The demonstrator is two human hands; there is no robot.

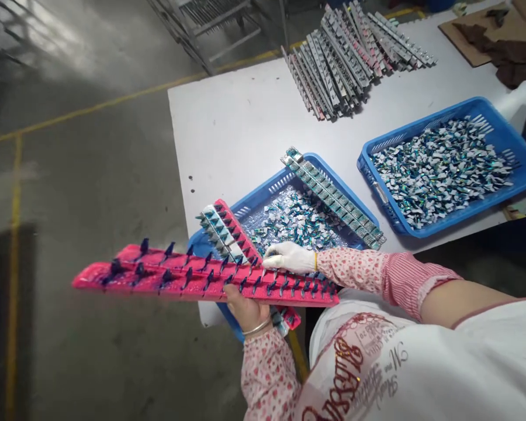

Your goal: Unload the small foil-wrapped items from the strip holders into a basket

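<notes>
My bare left hand [244, 306] grips from below a long pink rack [166, 276] studded with dark blue pegs, held out over the floor to the left. My white-gloved right hand [289, 257] rests on top of the rack with fingers curled at a peg; what they pinch is too small to tell. A second pink rack [228, 228] partly filled with small glittery squares leans on the near blue basket [263, 196]. That basket holds loose blue-silver squares and a filled strip [333, 196] lying across its rim.
A second blue basket [499, 126] full of glittery pieces sits at the right of the white table [228, 123]. A pile of filled strips [355, 52] lies at the far edge. Brown cardboard and cloth [495, 41] sit far right. Grey floor with yellow lines is left.
</notes>
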